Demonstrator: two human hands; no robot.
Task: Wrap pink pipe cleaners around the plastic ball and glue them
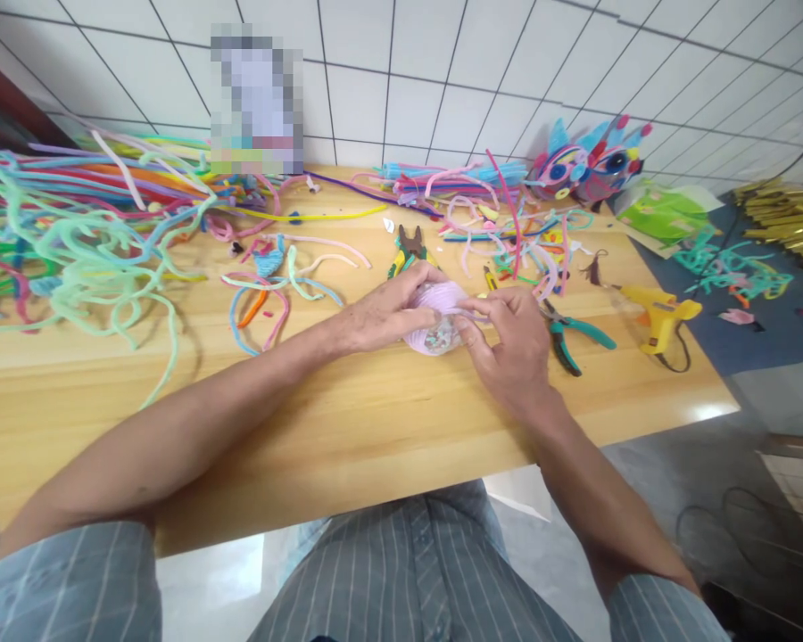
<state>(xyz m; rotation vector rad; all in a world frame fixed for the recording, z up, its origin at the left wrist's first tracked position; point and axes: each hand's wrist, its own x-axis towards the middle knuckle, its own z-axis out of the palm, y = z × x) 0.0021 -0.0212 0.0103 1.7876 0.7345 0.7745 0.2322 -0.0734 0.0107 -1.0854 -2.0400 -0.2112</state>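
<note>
A rounded clear form [442,339] is partly wound with lilac pipe cleaner [445,295]. It sits in my left hand [384,314], whose fingers curl over its far side while the thumb presses on the near side. My right hand [517,346] pinches the lilac strand at the form's right edge between thumb and fingers. Just beyond my left hand lie yellow-and-green handled pliers [409,248], their handles partly hidden. Teal-handled cutters [571,339] rest to the right of my right hand.
Heaps of coloured pipe cleaners [100,245] cover the table's left. More bundles [455,181] lie along the tiled wall. A yellow glue gun [661,318] rests near the right edge, its cord trailing. Colourful fuzzy figures [585,168] stand at the back right.
</note>
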